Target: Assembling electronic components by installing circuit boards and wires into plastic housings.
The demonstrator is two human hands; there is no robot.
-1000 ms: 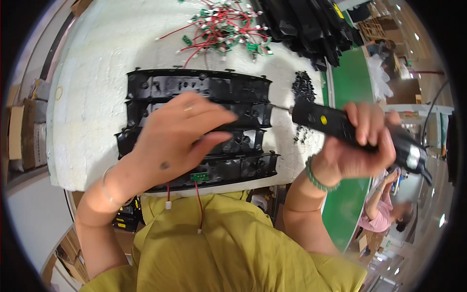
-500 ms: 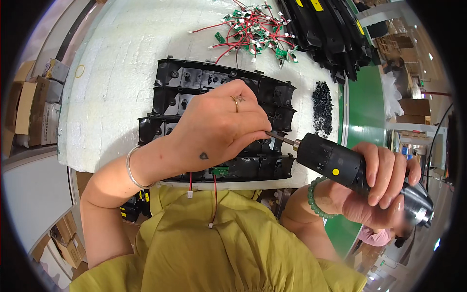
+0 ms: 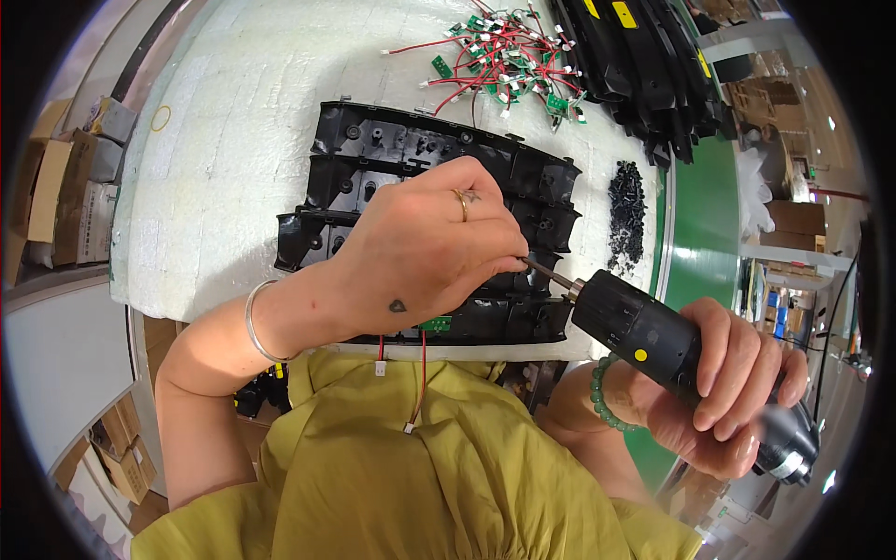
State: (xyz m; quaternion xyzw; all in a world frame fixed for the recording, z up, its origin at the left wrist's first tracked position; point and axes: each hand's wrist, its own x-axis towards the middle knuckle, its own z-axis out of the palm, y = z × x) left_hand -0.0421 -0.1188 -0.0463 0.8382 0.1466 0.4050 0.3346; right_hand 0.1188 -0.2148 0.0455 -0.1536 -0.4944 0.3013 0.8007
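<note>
My right hand (image 3: pixel 728 392) is wrapped round a black electric screwdriver (image 3: pixel 635 331) with a yellow dot on its side. Its thin bit (image 3: pixel 551 273) points up and left to the fingertips of my left hand (image 3: pixel 439 243). Thumb and forefinger there are pinched at the bit's tip; whatever sits between them is too small to name. Below the left hand lie several long black plastic housings (image 3: pixel 513 322) side by side, partly covered by the hand. In the nearest one is a small green circuit board (image 3: pixel 437 324), with red wires ending in white connectors (image 3: pixel 409 427) hanging over the edge.
A tangle of green circuit boards with red wires (image 3: pixel 504 61) lies at the far side of the white foam-covered table (image 3: pixel 224 168). Small black screws (image 3: pixel 626 215) are heaped at the right. Black housings with yellow labels (image 3: pixel 644 75) are stacked at the far right. Cardboard boxes (image 3: pixel 56 196) stand left.
The screwdriver's rear end has dropped a little, so it tilts more steeply, its bit still at my left fingertips. The table things appear shifted slightly right in view.
</note>
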